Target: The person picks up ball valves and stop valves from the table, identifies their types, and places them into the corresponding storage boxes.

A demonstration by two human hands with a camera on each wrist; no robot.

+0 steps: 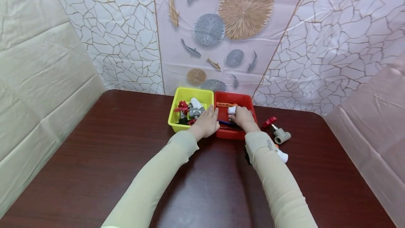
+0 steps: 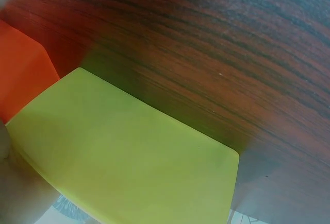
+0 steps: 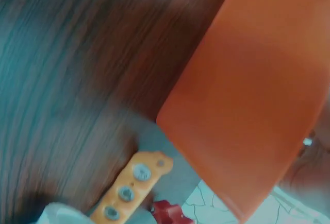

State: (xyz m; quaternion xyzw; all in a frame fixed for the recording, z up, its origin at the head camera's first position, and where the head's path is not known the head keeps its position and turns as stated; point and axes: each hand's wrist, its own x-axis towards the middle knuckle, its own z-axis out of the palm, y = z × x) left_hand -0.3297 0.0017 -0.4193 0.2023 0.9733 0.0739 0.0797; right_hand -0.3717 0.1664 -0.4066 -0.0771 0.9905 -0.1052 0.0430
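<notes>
In the head view my right hand (image 1: 244,118) is over the red bin (image 1: 231,135) and pinches a white pipe fitting (image 1: 232,110). Inside that bin lie an orange strip with holes (image 1: 224,105) and a dark tool with a blue part (image 1: 226,123), partly hidden by the hand. My left hand (image 1: 207,122), fingers mostly straight, is at the near right corner of the yellow bin (image 1: 172,120), beside the red one. Red-handled valves (image 1: 182,105), a white fitting (image 1: 195,103) and a grey fitting (image 1: 197,112) lie in the yellow bin.
Right of the red bin, a grey pipe fitting with a red handle (image 1: 281,135) lies on the dark wooden table (image 1: 110,157). A white fitting (image 1: 283,156) is partly behind the right sleeve. An orange strip with holes (image 3: 126,190) shows in the right wrist view. Patterned fabric hangs behind.
</notes>
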